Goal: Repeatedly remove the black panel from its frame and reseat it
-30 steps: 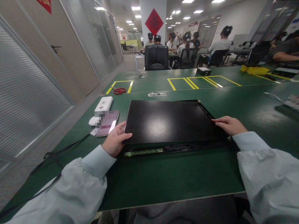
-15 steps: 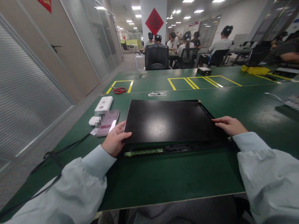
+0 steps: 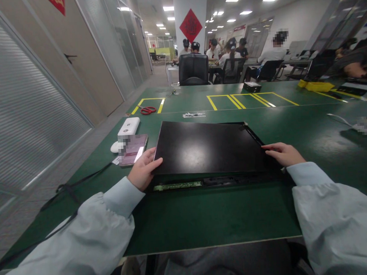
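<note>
Left hand (image 3: 143, 170) grips near-left corner of black display panel (image 3: 208, 146), right hand (image 3: 282, 153) rests flat on right edge. Panel looks thin, stiff, fragile; hold by edges. Circuit strip (image 3: 177, 186) exposed at frame centre.

- Flat black panel (image 3: 208, 147): smooth and shiny, with a soft patch of lamp light on top.
- Thin green circuit strip (image 3: 177, 186) at the near edge: hard, a bit shiny.
- Big green table mat (image 3: 206, 218): smooth, mostly dull, with a faint shine.
- Pale blue cloth sleeves (image 3: 338, 223): soft, matt, wrinkled.
- White plastic box (image 3: 128, 126): smooth, glossy.
- Red-handled scissors (image 3: 147, 110): plastic grips.
- Black office chair (image 3: 194, 69): leathery, shiny.
</note>
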### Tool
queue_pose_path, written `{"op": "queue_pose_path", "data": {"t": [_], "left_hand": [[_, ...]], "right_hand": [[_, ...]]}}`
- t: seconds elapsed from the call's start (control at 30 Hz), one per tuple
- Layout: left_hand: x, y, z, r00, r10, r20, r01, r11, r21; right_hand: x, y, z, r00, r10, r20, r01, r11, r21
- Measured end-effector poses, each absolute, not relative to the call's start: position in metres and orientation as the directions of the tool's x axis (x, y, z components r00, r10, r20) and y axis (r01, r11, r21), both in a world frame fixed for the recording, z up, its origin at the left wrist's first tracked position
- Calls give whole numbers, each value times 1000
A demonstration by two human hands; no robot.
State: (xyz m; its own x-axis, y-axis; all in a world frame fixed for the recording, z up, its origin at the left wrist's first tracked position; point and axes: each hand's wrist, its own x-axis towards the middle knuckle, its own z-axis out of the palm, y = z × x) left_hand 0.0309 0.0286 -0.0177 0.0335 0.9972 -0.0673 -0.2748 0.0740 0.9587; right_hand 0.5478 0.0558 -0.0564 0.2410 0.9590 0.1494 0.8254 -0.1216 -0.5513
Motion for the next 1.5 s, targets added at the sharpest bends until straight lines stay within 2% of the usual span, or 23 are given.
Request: {"op": "queue_pose_path", "data": {"t": [0.17,0.37,0.6,0.93,1.2,1.37,1.5], "left_hand": [[29,29,-17,44,999,12,-227,-2,974],[14,38,-20,-4,993,117,33,-117,993],[3,45,-30,29,995,91,238,-95,967],[-1,48,-34,59,997,57,272,-71,960],[0,49,-38,67,996,53,278,-70,958],[-1,48,-38,71,996,55,274,-73,959],[-3,49,-38,89,995,51,316,-77,946]], "right_hand": [[547,55,-56,239,956,170,825,-108,-555],[546,54,-57,237,952,196,821,-88,-564],[543,54,-55,276,954,120,794,-156,-588],[530,49,-40,314,949,37,797,-243,-554],[531,49,-42,250,962,112,850,-163,-501],[532,48,-41,241,969,53,854,-186,-486],[537,51,-48,231,971,69,845,-165,-509]]}}
